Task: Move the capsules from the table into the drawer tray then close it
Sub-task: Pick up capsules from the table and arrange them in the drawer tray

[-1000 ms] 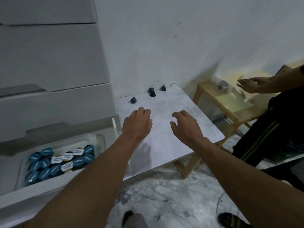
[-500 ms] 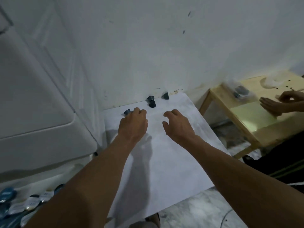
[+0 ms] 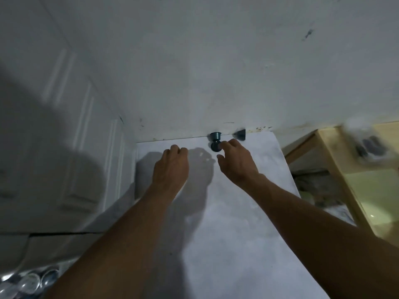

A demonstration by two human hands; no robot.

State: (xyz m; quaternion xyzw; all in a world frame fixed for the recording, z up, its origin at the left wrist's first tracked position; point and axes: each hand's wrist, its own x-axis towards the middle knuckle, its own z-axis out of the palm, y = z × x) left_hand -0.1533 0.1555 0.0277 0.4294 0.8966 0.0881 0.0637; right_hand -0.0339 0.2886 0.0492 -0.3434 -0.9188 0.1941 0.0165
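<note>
On the white table (image 3: 237,223), by the wall (image 3: 216,72), a near capsule (image 3: 215,146) touches a far capsule (image 3: 216,135); a third capsule (image 3: 240,134) sits just right. The right hand (image 3: 237,162) is loosely spread, one fingertip on the near capsule. The left hand (image 3: 170,167) curls its fingers (image 3: 177,149) down onto the table; whether they hold anything cannot be told. The drawer tray (image 3: 13,279) is at lower left.

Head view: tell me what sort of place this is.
Probably a room in a home: a white table against a scuffed painted wall, white drawers beside it, a wooden side table nearby.
</note>
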